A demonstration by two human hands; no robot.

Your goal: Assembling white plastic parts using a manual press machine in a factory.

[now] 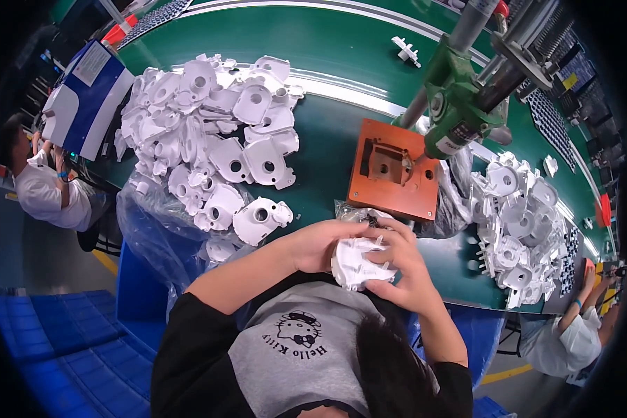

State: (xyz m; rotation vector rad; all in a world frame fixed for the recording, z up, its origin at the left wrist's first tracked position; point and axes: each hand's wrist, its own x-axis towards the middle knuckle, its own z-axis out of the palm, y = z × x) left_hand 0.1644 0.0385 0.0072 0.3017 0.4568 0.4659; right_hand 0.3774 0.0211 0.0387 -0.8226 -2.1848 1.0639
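Close to my body, at the bench's front edge, I hold a white moulded plastic housing [353, 270] between both hands. My left hand [318, 244] is closed on its left and far side. My right hand [409, 268] grips its right side, fingers over the top and thumb low on the near edge. The fingers hide part of the housing. Just beyond them stands an orange fixture block [366, 194] with a recessed nest, under a green press head [460, 115]. A small dark item [371, 221] shows by my fingertips, too small to make out.
White housings [253, 104] lie heaped at the left, partly over a clear plastic bag [164, 230]. Another heap of white parts [519, 223] lies at the right. A green conveyor [313, 45] runs behind, carrying a white part [405, 52]. People [56, 184] sit at both sides.
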